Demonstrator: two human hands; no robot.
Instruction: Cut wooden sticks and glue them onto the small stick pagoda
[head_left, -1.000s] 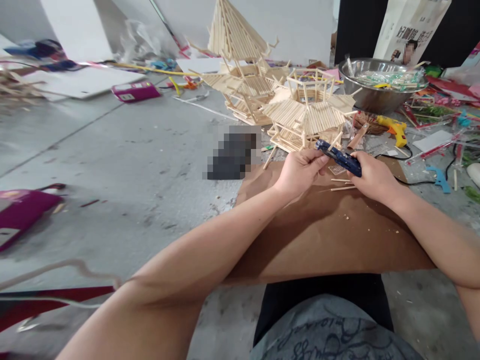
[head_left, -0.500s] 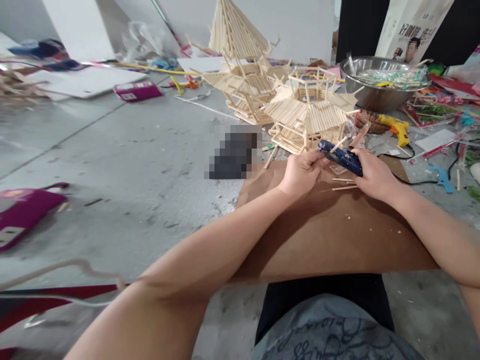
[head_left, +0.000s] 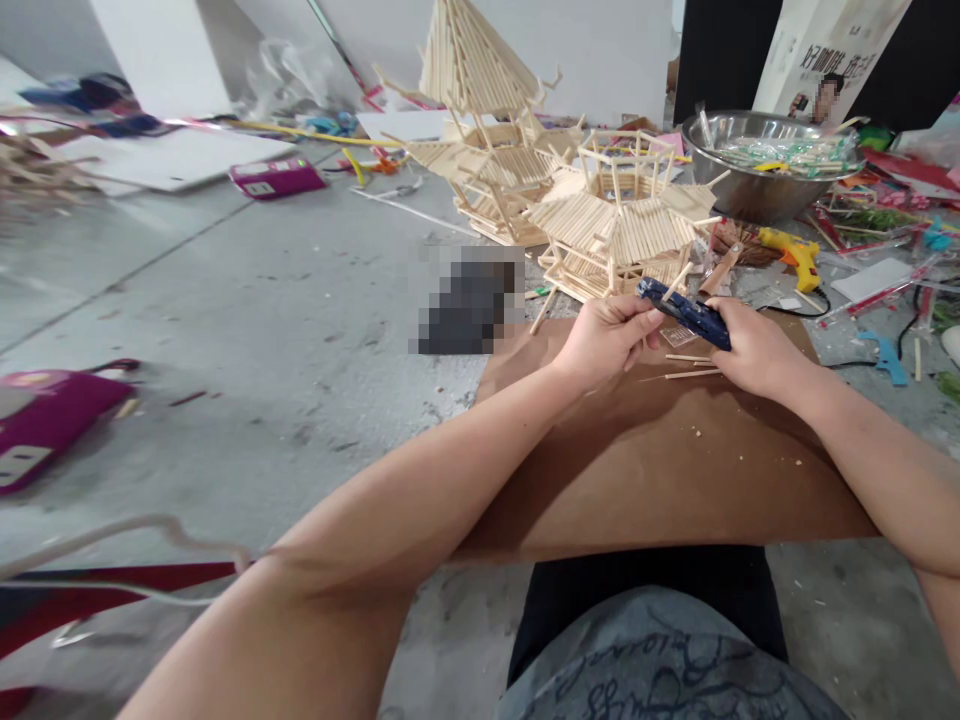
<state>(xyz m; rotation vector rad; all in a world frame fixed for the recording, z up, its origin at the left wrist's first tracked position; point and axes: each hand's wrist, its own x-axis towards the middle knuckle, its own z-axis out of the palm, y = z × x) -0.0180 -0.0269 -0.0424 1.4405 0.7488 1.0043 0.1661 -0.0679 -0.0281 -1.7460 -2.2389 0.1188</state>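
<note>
My right hand point(head_left: 757, 345) is closed around a long dark blue hand tool point(head_left: 694, 317) that looks like a cutter; its working end points left. A thin wooden stick point(head_left: 677, 282) crosses the tool near that end, slanting up to the right. My left hand point(head_left: 611, 335) pinches at the stick's lower end, which the fingers and tool hide. Short cut sticks point(head_left: 691, 375) lie under the hands on a brown paper sheet point(head_left: 675, 480). Just beyond stands a pavilion-like model of sticks point(head_left: 630, 230), with a taller, pointed-roof stick tower point(head_left: 487, 130) behind it.
A metal bowl point(head_left: 750, 195) with wrapped sticks stands at the back right. Nearer lie a yellow glue gun point(head_left: 799, 255) and a blue glue gun point(head_left: 885, 355) with cords. A blurred dark object point(head_left: 465, 310) and purple boxes point(head_left: 277, 178) are on the grey floor to the left.
The stick at the tool has tipped a little steeper. My left fingers have shifted slightly, and the tool stays in my right hand at nearly the same spot.
</note>
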